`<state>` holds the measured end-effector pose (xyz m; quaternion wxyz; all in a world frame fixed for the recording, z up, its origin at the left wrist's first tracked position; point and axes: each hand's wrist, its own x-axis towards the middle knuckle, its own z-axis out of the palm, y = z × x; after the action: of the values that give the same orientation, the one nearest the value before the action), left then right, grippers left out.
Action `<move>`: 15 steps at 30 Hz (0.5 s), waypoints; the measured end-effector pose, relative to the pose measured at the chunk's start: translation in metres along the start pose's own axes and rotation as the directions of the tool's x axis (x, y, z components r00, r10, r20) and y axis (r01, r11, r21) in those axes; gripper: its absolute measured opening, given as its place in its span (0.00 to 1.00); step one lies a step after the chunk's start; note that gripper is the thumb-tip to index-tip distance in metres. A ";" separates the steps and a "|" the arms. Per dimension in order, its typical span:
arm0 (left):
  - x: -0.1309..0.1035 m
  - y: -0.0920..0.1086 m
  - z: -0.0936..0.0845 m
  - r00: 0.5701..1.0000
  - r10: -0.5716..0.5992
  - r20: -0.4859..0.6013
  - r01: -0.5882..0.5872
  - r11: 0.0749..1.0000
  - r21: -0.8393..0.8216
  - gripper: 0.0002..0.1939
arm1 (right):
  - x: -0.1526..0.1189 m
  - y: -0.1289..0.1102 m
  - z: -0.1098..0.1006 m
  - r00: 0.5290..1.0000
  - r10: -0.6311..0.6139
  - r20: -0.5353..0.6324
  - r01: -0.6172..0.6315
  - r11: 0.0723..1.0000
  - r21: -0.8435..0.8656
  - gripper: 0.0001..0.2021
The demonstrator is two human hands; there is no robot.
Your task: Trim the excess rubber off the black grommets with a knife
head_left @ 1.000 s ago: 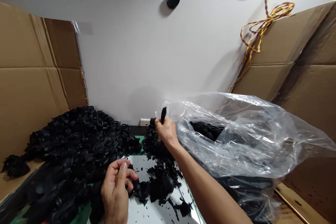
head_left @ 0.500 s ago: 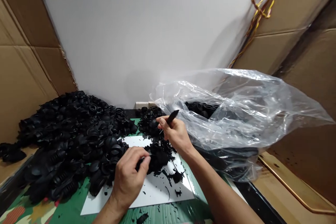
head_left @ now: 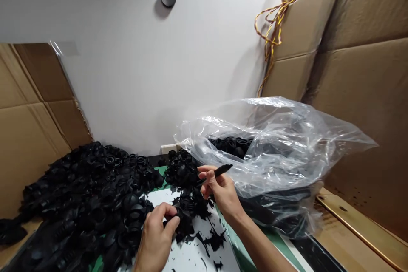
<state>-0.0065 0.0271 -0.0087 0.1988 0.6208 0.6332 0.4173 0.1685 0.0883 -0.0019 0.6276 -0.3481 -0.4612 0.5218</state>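
My right hand is closed around a black pen-like tool, its dark end sticking out up and to the right. Left of it, my left hand has thumb and index finger bent toward each other around a small black rubber part, partly hidden by the fingers. Both hands are over a white sheet strewn with black scraps. A big heap of black rubber parts lies to the left, and a smaller dark pile sits behind the hands.
A clear plastic bag holding black parts stands at the right, with a gold phone beyond it on cardboard. Cardboard walls flank both sides. Twisted yellow-red wires hang at upper right.
The view has tilted up and shifted right, showing round black objects on the wall. The tool in my right hand has turned to point more rightward.
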 end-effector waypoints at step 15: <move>0.015 0.024 -0.014 0.884 -0.394 0.252 0.460 0.633 -0.623 0.16 | 0.007 -0.015 0.014 0.989 -0.059 0.137 0.097 0.951 -0.293 0.07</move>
<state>-0.0052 0.0348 0.0220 0.5290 0.3585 0.5599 0.5274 0.1603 0.0917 0.0177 0.5575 -0.3865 -0.5870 0.4418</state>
